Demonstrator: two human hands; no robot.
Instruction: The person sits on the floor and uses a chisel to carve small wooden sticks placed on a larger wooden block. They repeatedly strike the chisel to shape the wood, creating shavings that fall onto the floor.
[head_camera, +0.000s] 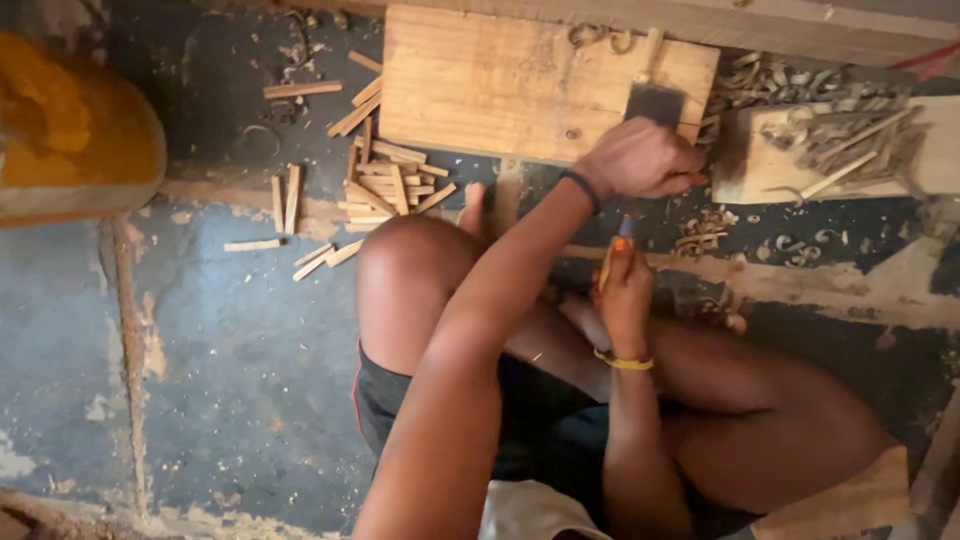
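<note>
Low over the floor: left hand (640, 160) clenched, arm stretched forward, beside a flat metal blade (655, 103) on the wooden board (480, 80). Right hand (622, 290) raised upright, grasping a thin wooden stick (606, 265).

My raw, matt wooden board (480, 85) and pale split wood sticks (385, 180) lie on a rough, chipped, dull blue-grey painted floor (230, 330) strewn with curled wood shavings (800, 85).
</note>
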